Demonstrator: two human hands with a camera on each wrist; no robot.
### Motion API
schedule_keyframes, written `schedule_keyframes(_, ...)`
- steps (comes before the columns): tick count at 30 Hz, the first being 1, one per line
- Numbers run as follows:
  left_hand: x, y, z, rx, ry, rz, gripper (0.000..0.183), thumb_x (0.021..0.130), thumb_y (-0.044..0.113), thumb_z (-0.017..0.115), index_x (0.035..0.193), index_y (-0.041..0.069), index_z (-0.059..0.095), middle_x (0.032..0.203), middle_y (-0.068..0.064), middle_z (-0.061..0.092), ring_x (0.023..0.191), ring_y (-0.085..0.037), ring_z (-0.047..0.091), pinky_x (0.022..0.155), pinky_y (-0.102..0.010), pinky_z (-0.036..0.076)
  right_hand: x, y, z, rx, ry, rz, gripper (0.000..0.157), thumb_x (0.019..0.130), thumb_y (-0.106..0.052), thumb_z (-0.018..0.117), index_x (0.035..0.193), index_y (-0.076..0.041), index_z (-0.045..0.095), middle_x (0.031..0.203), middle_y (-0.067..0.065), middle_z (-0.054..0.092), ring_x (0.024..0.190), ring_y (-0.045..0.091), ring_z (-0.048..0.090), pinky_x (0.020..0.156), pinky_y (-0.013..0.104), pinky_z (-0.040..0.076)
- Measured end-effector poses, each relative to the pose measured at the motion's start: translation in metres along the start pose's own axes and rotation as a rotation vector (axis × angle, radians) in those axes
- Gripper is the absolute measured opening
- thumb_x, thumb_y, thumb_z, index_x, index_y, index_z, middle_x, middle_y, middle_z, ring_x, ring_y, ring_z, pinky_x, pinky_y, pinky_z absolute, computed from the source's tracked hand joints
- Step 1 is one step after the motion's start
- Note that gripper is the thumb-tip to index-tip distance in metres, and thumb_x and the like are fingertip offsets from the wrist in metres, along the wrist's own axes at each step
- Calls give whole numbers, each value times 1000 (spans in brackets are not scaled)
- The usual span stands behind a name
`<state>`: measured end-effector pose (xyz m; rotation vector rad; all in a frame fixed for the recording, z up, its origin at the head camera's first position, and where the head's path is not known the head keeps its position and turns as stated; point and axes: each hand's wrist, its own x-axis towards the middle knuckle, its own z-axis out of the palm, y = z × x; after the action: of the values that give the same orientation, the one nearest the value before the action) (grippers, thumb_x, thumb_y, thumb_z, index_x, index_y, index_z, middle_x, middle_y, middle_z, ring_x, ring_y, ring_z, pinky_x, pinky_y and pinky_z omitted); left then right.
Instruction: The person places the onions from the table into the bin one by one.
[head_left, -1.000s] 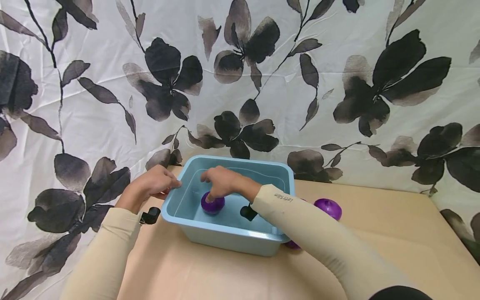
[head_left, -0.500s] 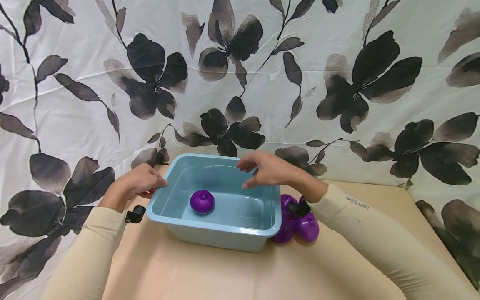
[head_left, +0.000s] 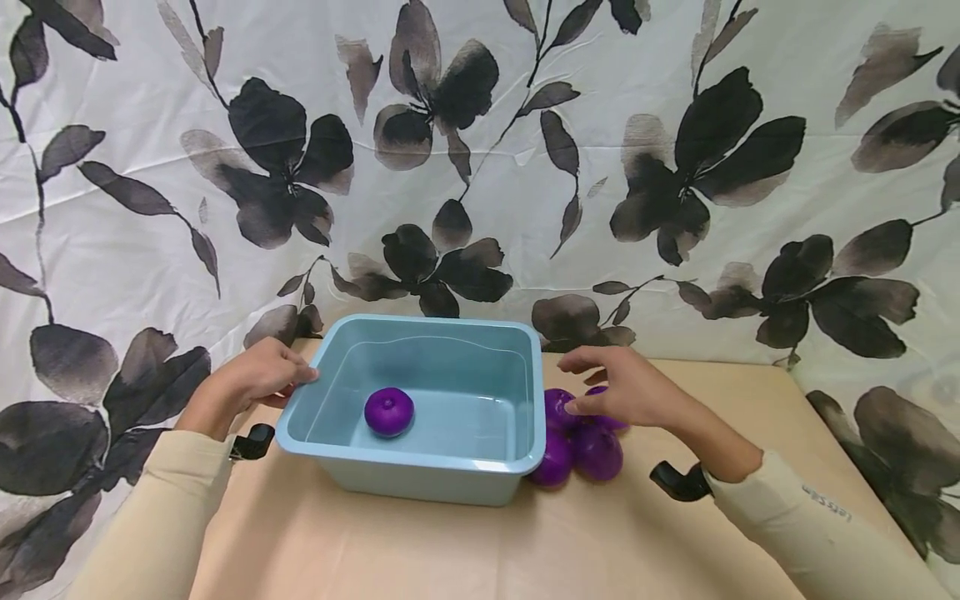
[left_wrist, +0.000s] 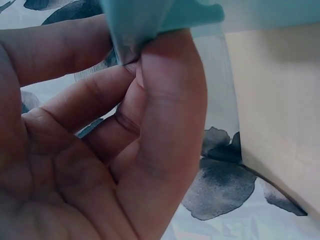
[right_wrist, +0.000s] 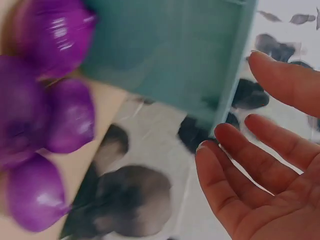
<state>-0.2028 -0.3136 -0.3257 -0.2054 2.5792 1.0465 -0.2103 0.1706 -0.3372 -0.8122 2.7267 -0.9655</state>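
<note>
A light blue plastic basin (head_left: 412,459) stands on the table. Inside it, toward the left, lies one shiny purple onion (head_left: 389,412). My left hand (head_left: 262,375) pinches the basin's left rim; in the left wrist view the thumb and fingers close on the rim's edge (left_wrist: 134,32). Just outside the basin's right wall sits a cluster of several purple onions (head_left: 597,452). Over that cluster hovers my right hand (head_left: 630,390), its fingers relaxed and apart, holding nothing. The right wrist view shows the clustered onions (right_wrist: 57,37) off to the side of my spread fingers (right_wrist: 212,175).
A beige tabletop (head_left: 420,550) extends around the basin. Behind it hangs a white cloth (head_left: 480,100) printed with dark flowers, meeting the table's back edge. A dark wrist camera (head_left: 678,482) sticks out beneath the right wrist.
My right hand has let go of the onion in the basin, lifted out and moved right to above the cluster. The left hand stays on the rim. The head view has shifted.
</note>
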Motion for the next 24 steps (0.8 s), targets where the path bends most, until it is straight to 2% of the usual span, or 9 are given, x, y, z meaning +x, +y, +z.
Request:
schedule_keyframes(5, -2, -2, 3, -20, -2, 7, 27, 94, 16, 62, 107, -5, 72, 80, -2, 64, 73, -12, 61, 66, -30, 60, -31, 31, 8, -23, 59, 51, 53, 76, -20, 83, 124, -7, 64, 124, 15, 67, 104, 33, 68, 83, 42, 60)
schedule_keyframes(8, -3, -2, 2, -23, 1, 14, 28, 94, 16, 63, 108, -7, 71, 81, -3, 64, 72, -13, 62, 66, -31, 61, -47, 50, 21, -73, 115, 74, 54, 74, -19, 85, 123, -6, 66, 123, 15, 68, 103, 33, 66, 84, 43, 59)
schedule_keyframes(11, -3, -1, 1, -18, 5, 14, 30, 94, 16, 63, 110, -8, 70, 82, -3, 65, 73, -13, 63, 67, -31, 61, -60, 65, 38, -76, 139, 127, 62, 73, -22, 86, 127, -2, 62, 128, 21, 65, 105, 38, 65, 85, 48, 57)
schedule_keyframes(14, -3, 1, 0, -12, 7, 13, 31, 93, 16, 63, 111, -8, 69, 83, -4, 65, 73, -12, 63, 67, -31, 61, -66, 75, 54, -58, 160, 181, 68, 72, -25, 87, 130, -1, 60, 130, 23, 63, 108, 42, 63, 87, 52, 56)
schedule_keyframes(18, -3, 3, -1, -12, 5, 11, 30, 93, 16, 63, 110, -8, 69, 84, -4, 65, 74, -13, 63, 67, -30, 60, -67, 81, 67, -51, 191, 211, 69, 71, -24, 87, 130, -1, 58, 130, 23, 62, 112, 44, 61, 90, 56, 54)
schedule_keyframes(24, -3, 3, 3, -2, 14, 5, 23, 94, 15, 61, 100, -5, 71, 81, -3, 64, 73, -13, 63, 66, -30, 60, -67, 86, 81, -68, 162, 288, 80, 73, -27, 86, 139, 0, 50, 137, 24, 57, 120, 50, 55, 97, 61, 48)
